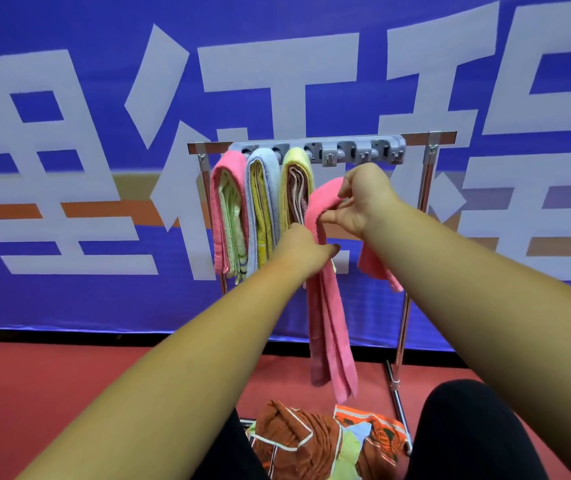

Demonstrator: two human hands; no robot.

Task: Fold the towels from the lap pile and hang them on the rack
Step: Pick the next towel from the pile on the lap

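Observation:
A folded pink towel [330, 323] hangs long in front of the metal rack [426, 174]. My right hand [363, 202] pinches its top fold just below the grey clip bar [356, 150]. My left hand [306, 251] grips the same towel lower down, at its left side. One end of the towel drops behind my right forearm. Three folded towels hang from the bar's left clips: a pink one [228, 209], a light blue one [261, 202] and a yellow one [296, 185]. The lap pile [315, 441] of orange, brown and green towels lies between my knees.
A blue banner wall [69, 168] with large white characters stands right behind the rack. The floor [52, 393] is red. The rack's right post [401, 334] and base bar run down beside my right leg [467, 434]. Several clips at the bar's right hold nothing.

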